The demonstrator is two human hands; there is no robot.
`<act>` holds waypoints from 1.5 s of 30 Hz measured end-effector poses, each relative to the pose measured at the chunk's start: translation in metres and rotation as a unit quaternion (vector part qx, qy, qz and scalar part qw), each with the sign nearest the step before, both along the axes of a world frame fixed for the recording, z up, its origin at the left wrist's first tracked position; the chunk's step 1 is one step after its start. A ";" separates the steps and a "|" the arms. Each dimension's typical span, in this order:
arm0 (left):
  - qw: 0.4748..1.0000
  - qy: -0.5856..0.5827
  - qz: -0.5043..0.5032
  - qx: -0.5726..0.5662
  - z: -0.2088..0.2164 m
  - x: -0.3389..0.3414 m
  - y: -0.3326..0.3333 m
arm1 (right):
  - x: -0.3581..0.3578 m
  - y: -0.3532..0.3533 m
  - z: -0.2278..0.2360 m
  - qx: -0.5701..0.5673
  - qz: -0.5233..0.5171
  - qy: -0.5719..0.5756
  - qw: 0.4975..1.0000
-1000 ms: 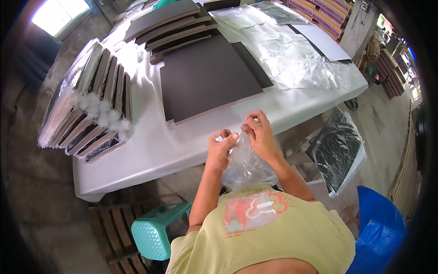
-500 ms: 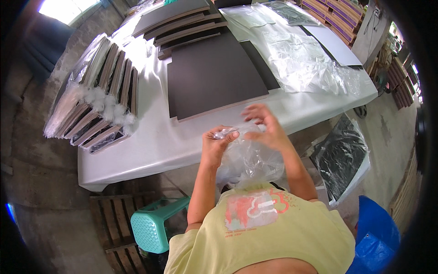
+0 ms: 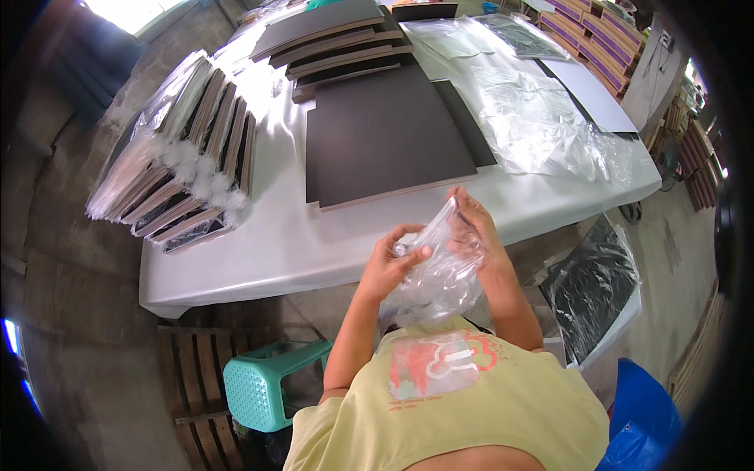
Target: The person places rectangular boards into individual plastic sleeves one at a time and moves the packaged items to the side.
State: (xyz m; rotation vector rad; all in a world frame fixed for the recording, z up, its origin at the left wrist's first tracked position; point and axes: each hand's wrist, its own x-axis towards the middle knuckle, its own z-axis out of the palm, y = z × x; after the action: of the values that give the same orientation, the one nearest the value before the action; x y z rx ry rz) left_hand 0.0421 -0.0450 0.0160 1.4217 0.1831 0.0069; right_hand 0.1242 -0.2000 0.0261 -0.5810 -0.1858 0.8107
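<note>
Wrapped stack [image 3: 169, 157]: boards in clear wrap, leaning on the table's left side.
Stool [image 3: 255, 392]: green, on the floor below the table [image 3: 236, 275].
Dark board [image 3: 389, 137]: flat on the table, beyond the hands, untouched.
Left hand [image 3: 390, 263]: I had it grasping film, thumb against curled fingers.
Clear plastic [image 3: 436, 286]: up between both hands, in front of the yellow shirt [image 3: 471, 392]; bag or sheet, couldn't tell.
Right hand [image 3: 479, 235]: fingers raised at the film's peak, partly seen through it; pinching or just under it, couldn't tell from my end.
Crumpled film [image 3: 534, 125]: on the table's right.
Plastic step: looked to me like working the film apart or opening its edge.
Plastic, next move: I judged it called for a firm left hold and right fingers finding a free edge.
</note>
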 end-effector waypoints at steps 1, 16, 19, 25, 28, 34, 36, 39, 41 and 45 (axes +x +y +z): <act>0.990 0.029 -0.049 0.126 -0.004 0.001 0.010 | 0.001 0.000 -0.007 0.022 0.005 0.025 0.999; 0.819 -0.225 0.245 -0.467 -0.046 -0.045 0.174 | -0.012 -0.075 -0.047 0.211 0.173 -0.254 0.928; 0.852 -0.181 0.175 -0.459 -0.002 -0.048 0.098 | 0.002 -0.080 -0.058 0.123 0.004 -0.237 0.964; 0.963 -0.101 0.076 -0.236 -0.064 -0.067 0.127 | 0.016 -0.071 -0.064 0.068 -0.109 -0.226 0.966; 0.861 -0.219 0.254 -0.384 -0.038 -0.059 0.159 | 0.004 -0.066 -0.075 -0.204 0.379 -0.309 0.848; 0.880 -0.229 0.221 -0.352 -0.046 -0.062 0.103 | 0.009 -0.074 -0.027 0.099 0.065 -0.261 0.958; 0.838 -0.272 0.293 -0.370 -0.035 -0.054 0.124 | -0.001 -0.076 -0.038 -0.095 0.261 -0.355 0.893; 0.839 -0.290 0.237 -0.395 -0.018 -0.059 0.145 | 0.002 -0.064 -0.040 -0.204 0.302 -0.389 0.846; 0.893 -0.245 0.068 -0.372 -0.029 -0.067 0.131 | 0.029 -0.078 -0.037 -0.003 0.036 -0.218 0.975; 0.953 -0.176 -0.208 -0.132 -0.049 -0.071 0.116 | 0.046 -0.086 0.001 0.116 -0.236 -0.059 0.963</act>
State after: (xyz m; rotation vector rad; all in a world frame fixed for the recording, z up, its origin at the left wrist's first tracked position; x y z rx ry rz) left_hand -0.0289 0.0707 -0.0329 1.1454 -0.4003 -0.1074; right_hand 0.1702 -0.2860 0.0276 -0.4268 -0.2368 0.2858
